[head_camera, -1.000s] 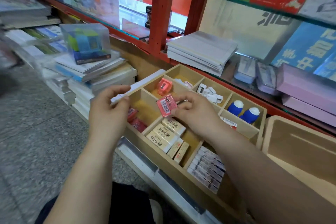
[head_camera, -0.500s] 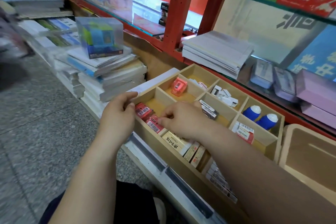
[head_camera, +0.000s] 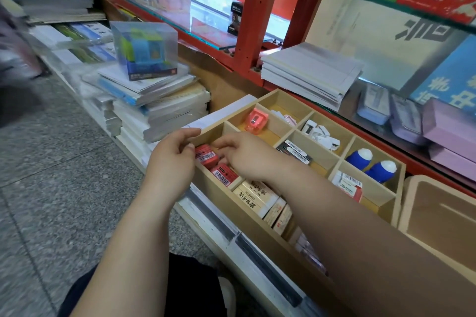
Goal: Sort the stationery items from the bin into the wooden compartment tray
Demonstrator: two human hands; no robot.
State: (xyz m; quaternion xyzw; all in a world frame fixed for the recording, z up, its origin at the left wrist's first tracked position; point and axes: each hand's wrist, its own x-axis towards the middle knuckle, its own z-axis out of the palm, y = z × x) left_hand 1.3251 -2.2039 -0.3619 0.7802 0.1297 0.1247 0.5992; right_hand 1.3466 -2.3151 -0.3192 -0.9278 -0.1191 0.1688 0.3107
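The wooden compartment tray (head_camera: 268, 237) lies on a low shelf. My left hand (head_camera: 171, 162) pinches its near-left corner wall, thumb inside. My right hand (head_camera: 247, 156) reaches down into the near-left compartment, its fingers hiding whatever is under them. Two red barcoded sharpeners (head_camera: 206, 156) show beside it. Other compartments hold a pink sharpener (head_camera: 255, 119), white clips (head_camera: 319, 134), a black pack (head_camera: 296, 152), two blue-and-white bottles (head_camera: 371, 166), a 2B box (head_camera: 347, 185) and beige eraser boxes (head_camera: 255, 195). The wooden bin (head_camera: 405, 201) stands just right of the tray.
Stacked books with a clear cube box (head_camera: 144, 49) sit left of the tray. A paper stack (head_camera: 309, 72) and a red shelf post (head_camera: 252, 20) stand behind it. Pink boxes (head_camera: 450, 128) lie at back right. Grey stone floor (head_camera: 64, 188) spreads to the left.
My right hand has come down from above the tray, where it held a pink-red sharpener, into the near-left compartment. The left hand stayed at the tray's corner. The view has shifted slightly.
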